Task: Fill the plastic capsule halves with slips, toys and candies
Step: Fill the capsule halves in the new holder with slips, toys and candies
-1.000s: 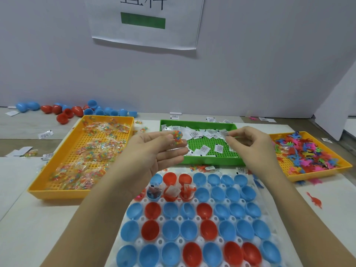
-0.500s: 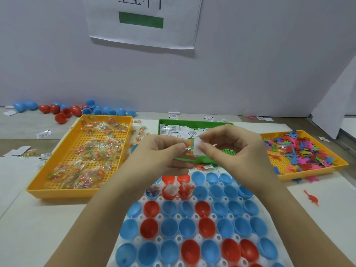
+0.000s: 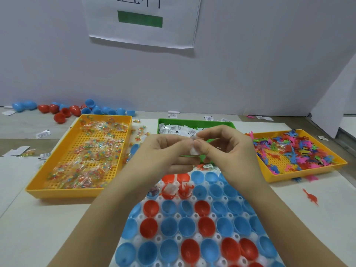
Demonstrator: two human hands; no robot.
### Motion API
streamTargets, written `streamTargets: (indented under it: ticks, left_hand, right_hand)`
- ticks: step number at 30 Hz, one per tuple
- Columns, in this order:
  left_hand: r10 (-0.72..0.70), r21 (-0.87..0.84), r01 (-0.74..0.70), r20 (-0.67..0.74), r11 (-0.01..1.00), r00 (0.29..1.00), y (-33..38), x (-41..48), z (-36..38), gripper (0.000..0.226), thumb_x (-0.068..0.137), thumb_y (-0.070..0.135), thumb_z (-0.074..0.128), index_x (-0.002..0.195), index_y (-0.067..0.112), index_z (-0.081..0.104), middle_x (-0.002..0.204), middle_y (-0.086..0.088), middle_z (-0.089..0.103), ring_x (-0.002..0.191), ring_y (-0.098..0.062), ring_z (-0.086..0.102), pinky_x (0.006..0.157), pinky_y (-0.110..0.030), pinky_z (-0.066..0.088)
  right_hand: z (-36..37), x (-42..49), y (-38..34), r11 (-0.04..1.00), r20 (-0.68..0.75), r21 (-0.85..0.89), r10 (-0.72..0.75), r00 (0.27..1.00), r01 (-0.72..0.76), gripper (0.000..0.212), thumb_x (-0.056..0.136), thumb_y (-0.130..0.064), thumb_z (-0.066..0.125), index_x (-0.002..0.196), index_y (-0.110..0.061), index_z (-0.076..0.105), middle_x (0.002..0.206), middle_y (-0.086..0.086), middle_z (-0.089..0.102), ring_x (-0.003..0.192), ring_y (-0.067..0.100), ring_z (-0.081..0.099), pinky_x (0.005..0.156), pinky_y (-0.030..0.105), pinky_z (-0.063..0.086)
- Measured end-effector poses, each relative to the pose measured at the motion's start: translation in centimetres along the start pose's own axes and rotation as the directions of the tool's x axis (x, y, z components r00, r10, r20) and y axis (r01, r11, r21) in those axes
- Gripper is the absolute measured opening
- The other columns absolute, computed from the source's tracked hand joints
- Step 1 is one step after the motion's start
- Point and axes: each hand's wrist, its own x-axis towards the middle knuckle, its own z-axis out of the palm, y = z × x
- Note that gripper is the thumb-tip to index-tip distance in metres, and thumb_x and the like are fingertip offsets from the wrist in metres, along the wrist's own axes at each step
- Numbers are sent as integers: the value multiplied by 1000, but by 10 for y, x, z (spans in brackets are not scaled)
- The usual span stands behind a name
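L hand [image 3: 163, 151] & R hand [image 3: 227, 151] meet fingertip to fingertip, both pinching a small white paper slip [image 3: 193, 151] in mid-air, over front of green plastic slip tray [image 3: 192, 122]. Red & blue plastic capsule halves [image 3: 169, 226] sit open in white holder [image 3: 159, 216] below wrists. Orange candy tray [image 3: 63, 192] left, orange toy tray [image 3: 300, 173] right.

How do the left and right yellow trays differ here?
The left yellow tray holds clear packets of coloured candies; the right yellow tray holds a heap of small bright plastic toys. The left tray lies left of the green tray, the right tray on its other side. Both are yellow with perforated floors.
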Motion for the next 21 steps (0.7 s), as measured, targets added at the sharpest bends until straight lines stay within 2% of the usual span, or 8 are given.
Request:
streamTargets:
  ticks: [4, 8, 12, 14, 15, 17, 19, 21]
  left_hand:
    - [9, -24, -10, -55, 1000, 998, -3, 1, 4, 12, 87, 8, 66, 96, 12, 75, 86, -9, 77, 83, -19, 76, 65, -18, 58]
    - [-5, -40, 0, -120, 999, 993, -5, 2, 7, 23, 90, 2, 62, 82, 17, 77, 84, -11, 77, 80, -20, 76, 62, -19, 58]
    - [-28, -95, 12, -170, 995, 985, -5, 3, 6, 20, 88, 2, 63, 79, 14, 76, 81, -13, 77, 74, -19, 76, 55, -17, 56]
    - [-21, -87, 6, -170, 996, 985, -5, 3, 5, 27, 88, 3, 63, 72, 18, 79, 80, -11, 77, 74, -19, 76, 55, -17, 55]
    - [-18, -83, 4, -174, 997, 985, -5, 3, 5, 28, 87, 3, 63, 70, 19, 79, 80, -11, 77, 74, -19, 76, 55, -17, 56]
    - [-14, -89, -2, -172, 996, 985, -7, 5, 4, 16, 83, 5, 64, 80, 14, 78, 82, -12, 77, 76, -21, 76, 56, -18, 56]
    - [-8, -81, -6, -167, 997, 986, -9, 7, 3, 19, 76, 9, 66, 94, 8, 73, 84, -13, 77, 78, -21, 76, 57, -19, 57]
    - [-8, -77, -6, -179, 997, 984, -11, 8, 1, 27, 68, 13, 67, 94, 8, 71, 83, -12, 77, 76, -22, 76, 56, -19, 57]
  right_hand:
    - [0, -1, -2, 999, -13, 31, 13, 1000, -13, 19, 78, -20, 77, 89, -34, 70, 84, -7, 70, 74, 16, 67, 62, 29, 58]
    - [-11, 7, -5, 996, -18, 78, 40, 999, -38, 16, 78, -29, 75, 93, -33, 70, 81, -6, 70, 71, 18, 67, 57, 27, 56]
    - [-63, 29, 6, 998, -285, 46, 57, 957, -46, 9, 87, -19, 68, 91, -27, 68, 80, -5, 69, 65, 10, 67, 51, 23, 54]
    - [-100, 35, 21, 972, -382, -169, 89, 920, -165, 13, 89, -14, 65, 89, -27, 68, 84, -1, 68, 66, 11, 66, 58, 29, 56]
    - [-118, 36, 31, 900, -382, -348, 121, 916, -264, 12, 89, -14, 64, 90, -26, 68, 88, -1, 68, 71, 12, 65, 65, 32, 56]
    - [-149, 34, 50, 617, -336, -653, 283, 898, -439, 14, 90, -18, 62, 101, -21, 70, 104, 1, 69, 86, 15, 62, 77, 33, 52]
    - [-163, 31, 64, 393, -287, -762, 507, 813, -515, 26, 92, -27, 62, 115, -18, 67, 120, 3, 64, 98, 18, 59, 83, 33, 49]
    - [-164, 27, 71, 286, -213, -813, 663, 718, -506, 28, 89, -38, 64, 112, -21, 66, 119, 2, 59, 101, 17, 54, 80, 31, 45]
